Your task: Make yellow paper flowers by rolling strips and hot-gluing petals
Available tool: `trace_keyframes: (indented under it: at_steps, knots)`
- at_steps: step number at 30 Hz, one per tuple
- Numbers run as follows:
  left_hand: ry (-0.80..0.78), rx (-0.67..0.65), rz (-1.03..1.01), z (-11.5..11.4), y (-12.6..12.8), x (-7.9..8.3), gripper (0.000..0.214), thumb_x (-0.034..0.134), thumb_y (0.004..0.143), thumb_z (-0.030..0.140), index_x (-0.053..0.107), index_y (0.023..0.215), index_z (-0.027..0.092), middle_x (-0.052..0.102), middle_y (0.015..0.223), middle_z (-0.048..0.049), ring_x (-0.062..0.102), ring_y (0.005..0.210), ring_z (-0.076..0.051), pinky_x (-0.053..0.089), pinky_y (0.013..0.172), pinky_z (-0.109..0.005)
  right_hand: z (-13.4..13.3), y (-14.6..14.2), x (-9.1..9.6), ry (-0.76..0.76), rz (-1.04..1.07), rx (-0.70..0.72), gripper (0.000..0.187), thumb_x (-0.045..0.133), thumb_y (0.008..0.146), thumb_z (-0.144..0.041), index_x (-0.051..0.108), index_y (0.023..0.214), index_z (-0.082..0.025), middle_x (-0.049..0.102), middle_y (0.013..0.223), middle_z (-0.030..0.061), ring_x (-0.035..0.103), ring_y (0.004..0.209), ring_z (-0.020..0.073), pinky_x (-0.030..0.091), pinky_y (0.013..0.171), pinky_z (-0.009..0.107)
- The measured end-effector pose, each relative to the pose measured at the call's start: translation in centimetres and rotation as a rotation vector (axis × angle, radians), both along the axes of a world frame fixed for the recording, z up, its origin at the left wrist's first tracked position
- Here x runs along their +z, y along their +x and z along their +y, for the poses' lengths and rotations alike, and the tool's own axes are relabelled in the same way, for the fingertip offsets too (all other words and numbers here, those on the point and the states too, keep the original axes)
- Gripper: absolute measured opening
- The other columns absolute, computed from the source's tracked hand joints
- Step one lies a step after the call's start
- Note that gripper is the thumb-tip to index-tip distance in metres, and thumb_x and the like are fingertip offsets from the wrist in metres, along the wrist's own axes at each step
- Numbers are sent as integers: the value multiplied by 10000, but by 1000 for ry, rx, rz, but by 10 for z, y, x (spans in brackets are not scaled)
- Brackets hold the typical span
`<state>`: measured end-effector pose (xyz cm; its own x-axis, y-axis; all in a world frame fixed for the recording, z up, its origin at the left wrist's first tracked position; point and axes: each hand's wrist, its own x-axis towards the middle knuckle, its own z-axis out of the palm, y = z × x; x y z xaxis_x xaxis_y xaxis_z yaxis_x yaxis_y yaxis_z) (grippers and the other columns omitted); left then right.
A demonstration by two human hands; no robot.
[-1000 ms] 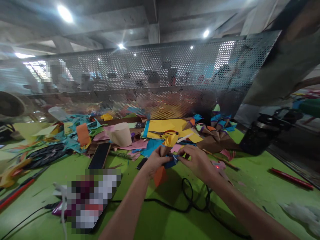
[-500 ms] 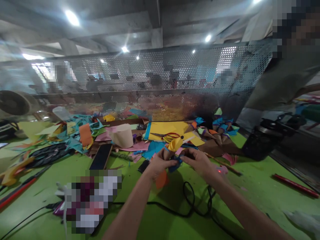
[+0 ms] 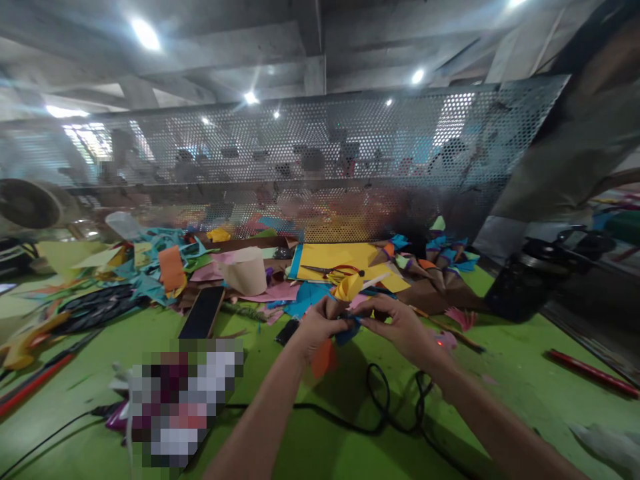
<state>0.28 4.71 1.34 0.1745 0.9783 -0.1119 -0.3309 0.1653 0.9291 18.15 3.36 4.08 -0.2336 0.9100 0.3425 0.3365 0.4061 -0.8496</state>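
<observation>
My left hand [image 3: 316,325] is closed round a small paper piece [image 3: 349,287] with a yellow curled top, a blue wrap and an orange tail hanging below. My right hand [image 3: 395,323] pinches the blue wrap from the right side, fingers pressed together. Both hands meet above the green table [image 3: 280,440]. Just behind them lie red-handled scissors [image 3: 336,271] on a yellow sheet [image 3: 340,255].
Heaps of coloured paper scraps [image 3: 150,267] cover the back of the table. A phone [image 3: 204,312] lies left of my hands, a black cable [image 3: 380,400] loops beneath them. A perforated metal screen [image 3: 310,167] walls the back. A black device [image 3: 525,280] and a person stand right.
My hands have stayed joined on the paper piece, shifting slightly up and right in view. The right fingers have moved a little along the blue wrap.
</observation>
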Motion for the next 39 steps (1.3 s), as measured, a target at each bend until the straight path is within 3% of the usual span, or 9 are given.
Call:
trace_keyframes:
  at_steps: [5,9,14,22,29,33,39]
  knots:
    - [-1,-50,18,2,0,-4,541,910,417,167,684,909,155,728,848,-37,682,785,-189,519,713,-268,2,1,0,-82,73,-8,85,724,684,-289,722,727,-216,690,746,21,597,725,193,442,661,295]
    - [-2,-47,10,4,-1,-6,517,902,441,150,688,913,151,722,856,-33,665,762,-159,503,699,-248,3,3,-4,-202,191,-23,180,721,716,-372,688,752,-199,644,681,-7,542,604,137,417,565,253]
    - [-18,-35,15,4,-4,-7,514,908,462,169,686,925,150,720,872,-38,656,747,-156,485,678,-253,5,7,-8,-277,342,-48,309,712,722,-485,664,828,-199,652,737,7,568,601,125,460,587,258]
    - [-9,4,9,7,-3,-10,508,922,449,198,676,890,146,713,876,-45,647,757,-158,474,677,-251,4,6,-3,-180,264,-76,270,730,720,-392,715,936,-232,720,899,30,615,747,174,484,675,291]
    - [25,-22,27,4,1,-8,532,924,433,199,688,907,154,715,875,-38,652,811,-172,489,728,-263,4,0,-7,-48,94,-109,146,739,652,-274,752,787,-220,701,809,32,592,778,217,436,709,319]
    - [44,-30,33,4,3,-10,501,916,449,191,680,889,150,716,875,-39,651,831,-178,492,759,-277,7,-1,-12,-79,98,-123,100,718,656,-287,697,702,-200,661,711,17,574,720,201,432,668,305]
    - [29,-15,6,3,3,-6,559,920,398,158,693,909,147,721,885,-50,660,830,-194,499,750,-281,7,3,-8,-177,214,-135,223,665,745,-417,644,796,-201,616,696,-11,522,596,132,430,563,249]
